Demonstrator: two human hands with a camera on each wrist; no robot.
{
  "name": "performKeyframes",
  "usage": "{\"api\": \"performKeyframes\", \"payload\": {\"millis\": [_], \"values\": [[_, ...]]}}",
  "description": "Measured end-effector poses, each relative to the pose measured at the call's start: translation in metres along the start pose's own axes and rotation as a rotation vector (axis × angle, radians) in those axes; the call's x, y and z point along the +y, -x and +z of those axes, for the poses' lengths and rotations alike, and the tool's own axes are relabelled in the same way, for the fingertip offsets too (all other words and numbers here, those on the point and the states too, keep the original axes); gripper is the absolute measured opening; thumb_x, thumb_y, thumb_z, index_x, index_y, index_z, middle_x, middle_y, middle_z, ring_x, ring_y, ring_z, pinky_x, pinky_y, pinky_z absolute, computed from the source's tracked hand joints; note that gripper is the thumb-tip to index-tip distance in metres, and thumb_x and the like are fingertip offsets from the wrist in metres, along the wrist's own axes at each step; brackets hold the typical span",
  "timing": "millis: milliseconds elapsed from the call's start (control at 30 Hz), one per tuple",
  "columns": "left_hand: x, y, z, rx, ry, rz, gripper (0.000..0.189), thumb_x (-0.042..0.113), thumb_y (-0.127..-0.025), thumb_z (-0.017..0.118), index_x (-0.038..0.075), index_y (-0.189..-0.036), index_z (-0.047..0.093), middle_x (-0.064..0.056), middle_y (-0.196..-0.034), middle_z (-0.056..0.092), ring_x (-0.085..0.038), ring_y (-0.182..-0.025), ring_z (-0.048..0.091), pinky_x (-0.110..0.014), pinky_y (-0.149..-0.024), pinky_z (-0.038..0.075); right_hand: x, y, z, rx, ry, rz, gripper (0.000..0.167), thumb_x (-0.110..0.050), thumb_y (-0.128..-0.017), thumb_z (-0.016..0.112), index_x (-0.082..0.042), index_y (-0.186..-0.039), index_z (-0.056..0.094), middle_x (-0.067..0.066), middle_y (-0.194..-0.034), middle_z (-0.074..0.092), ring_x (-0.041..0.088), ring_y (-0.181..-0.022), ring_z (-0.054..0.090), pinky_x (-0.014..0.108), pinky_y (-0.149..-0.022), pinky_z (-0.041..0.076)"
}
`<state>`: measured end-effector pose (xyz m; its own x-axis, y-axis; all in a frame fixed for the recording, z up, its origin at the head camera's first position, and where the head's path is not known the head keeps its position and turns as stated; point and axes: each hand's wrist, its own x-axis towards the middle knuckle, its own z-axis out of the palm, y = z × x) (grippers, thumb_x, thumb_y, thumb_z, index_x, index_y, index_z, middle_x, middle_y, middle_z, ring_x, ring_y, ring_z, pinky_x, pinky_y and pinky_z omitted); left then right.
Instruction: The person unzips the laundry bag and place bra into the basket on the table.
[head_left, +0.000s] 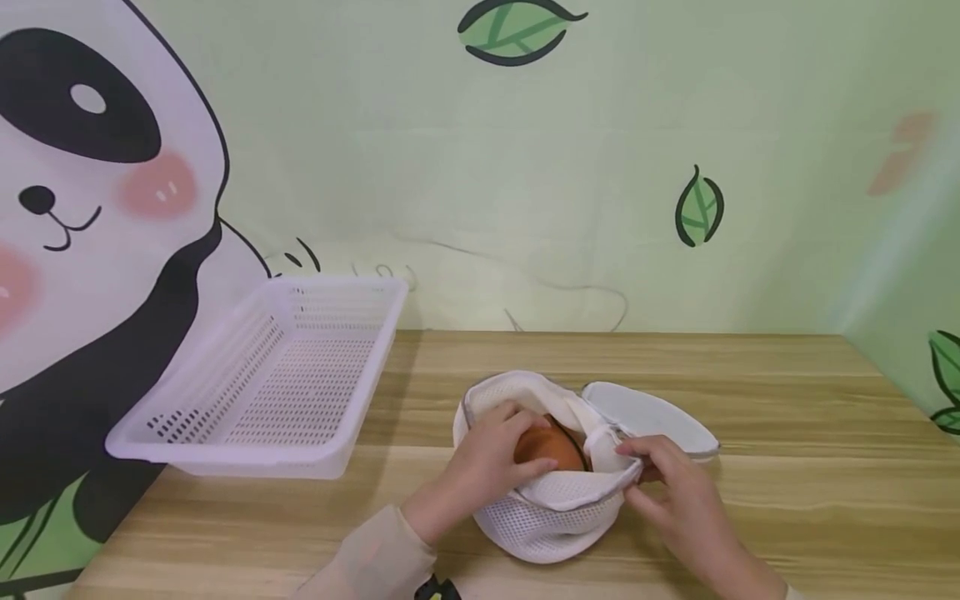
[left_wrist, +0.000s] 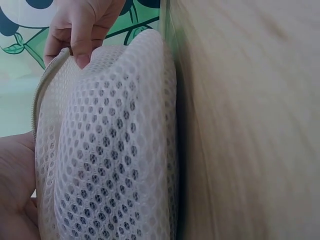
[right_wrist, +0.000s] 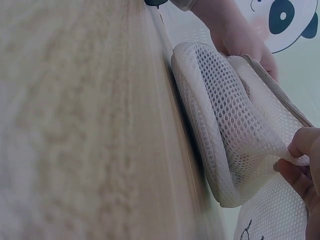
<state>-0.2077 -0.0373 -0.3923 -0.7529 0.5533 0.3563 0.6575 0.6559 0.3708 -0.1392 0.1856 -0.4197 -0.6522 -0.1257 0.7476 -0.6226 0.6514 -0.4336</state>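
Note:
A white mesh laundry bag point(head_left: 551, 521) with a zipped rim stands on the table, its round lid point(head_left: 648, 417) folded back to the right. Inside the bag lies a smooth orange-brown item point(head_left: 551, 446) with a black edge, partly hidden by the left hand. My left hand point(head_left: 487, 454) reaches over the rim and grips this item between thumb and fingers. With thumb and fingertips, my right hand point(head_left: 678, 496) pinches the bag's right rim near the lid. In the right wrist view, mesh is pulled toward the right hand point(right_wrist: 302, 165).
A white perforated plastic basket point(head_left: 341, 462) stands to the left on the wood-grain table point(head_left: 795, 492). A wall covering point(head_left: 390, 150) with a panda and leaves rises behind. Near the left sleeve point(head_left: 386, 554) sits a small black object point(head_left: 437, 588) at the bottom edge.

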Motion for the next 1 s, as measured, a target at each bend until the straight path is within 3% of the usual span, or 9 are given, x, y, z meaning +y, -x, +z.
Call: {"api": "performKeyframes", "payload": {"millis": [367, 567, 800, 1000], "values": [[0.0, 0.0, 0.006, -0.082, 0.003, -0.014, 0.051, 0.035, -0.08, 0.076, 0.008, -0.122, 0.063, -0.009, -0.118, 0.061, -0.022, -0.11, 0.058, -0.035, -0.099, 0.049, 0.002, 0.001, 0.0, 0.001, 0.006, -0.006, 0.048, 0.022, -0.056, 0.07, -0.002, -0.097, 0.062, 0.004, -0.094, 0.066, -0.005, -0.075, 0.057, 0.005, -0.067, 0.048], [0.001, 0.0, 0.009, -0.122, -0.013, -0.059, 0.06, 0.037, -0.08, 0.076, 0.003, -0.127, 0.06, -0.012, -0.125, 0.059, -0.025, -0.116, 0.057, -0.038, -0.103, 0.047, 0.002, 0.002, 0.0, -0.007, 0.014, 0.001, 0.049, 0.022, -0.056, 0.07, -0.003, -0.097, 0.062, 0.003, -0.094, 0.065, -0.005, -0.074, 0.057, 0.005, -0.068, 0.048], [0.003, 0.002, 0.012, -0.118, -0.017, -0.12, 0.059, 0.039, -0.078, 0.077, 0.008, -0.125, 0.06, -0.011, -0.119, 0.063, -0.025, -0.112, 0.059, -0.038, -0.097, 0.05, 0.002, 0.002, 0.001, -0.008, 0.022, 0.0, 0.048, 0.021, -0.056, 0.07, -0.004, -0.096, 0.062, 0.002, -0.093, 0.065, -0.005, -0.075, 0.056, 0.005, -0.068, 0.047], [0.001, 0.003, 0.016, -0.099, 0.007, -0.128, 0.06, 0.034, -0.074, 0.08, 0.011, -0.124, 0.058, -0.01, -0.113, 0.066, -0.024, -0.106, 0.062, -0.037, -0.092, 0.051, 0.001, 0.003, 0.004, -0.003, 0.031, 0.001, 0.048, 0.021, -0.056, 0.071, -0.004, -0.096, 0.063, 0.002, -0.092, 0.066, -0.006, -0.076, 0.056, 0.004, -0.069, 0.046]]}}
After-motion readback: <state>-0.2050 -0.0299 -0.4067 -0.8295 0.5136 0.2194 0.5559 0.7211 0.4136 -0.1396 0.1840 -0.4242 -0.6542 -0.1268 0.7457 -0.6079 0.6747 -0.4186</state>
